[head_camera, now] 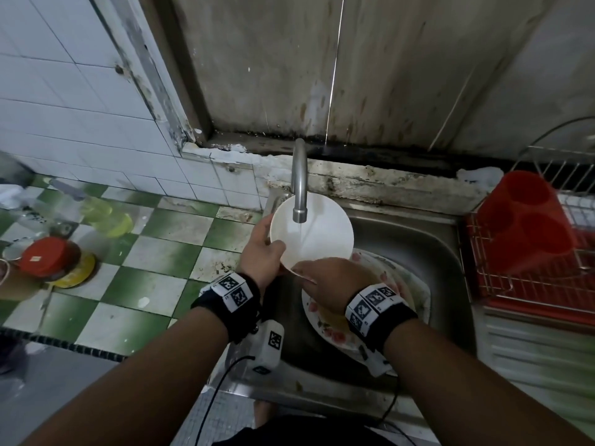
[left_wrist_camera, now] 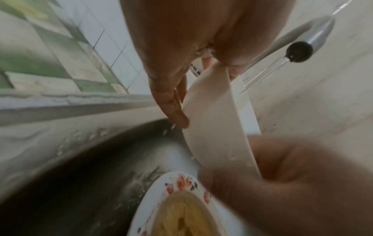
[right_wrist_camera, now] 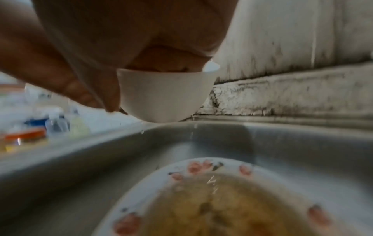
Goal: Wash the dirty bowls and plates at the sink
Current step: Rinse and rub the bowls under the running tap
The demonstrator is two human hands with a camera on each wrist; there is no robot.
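Our left grip (head_camera: 262, 249) curls round the rim of a smooth round white bowl (head_camera: 317, 231), our right grip (head_camera: 325, 280) pinching its near edge, under the steel tap (head_camera: 299, 185) running water. Below, in the steel sink (head_camera: 428, 249), lies a greasy flowered plate (right_wrist_camera: 203, 201).

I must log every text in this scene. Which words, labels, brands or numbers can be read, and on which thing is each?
None can be read.
Red lid: small label, too blurred.
Wrist bands: square black-and-white marker codes, small digits illegible.
Bottles: blurred, no label legible.
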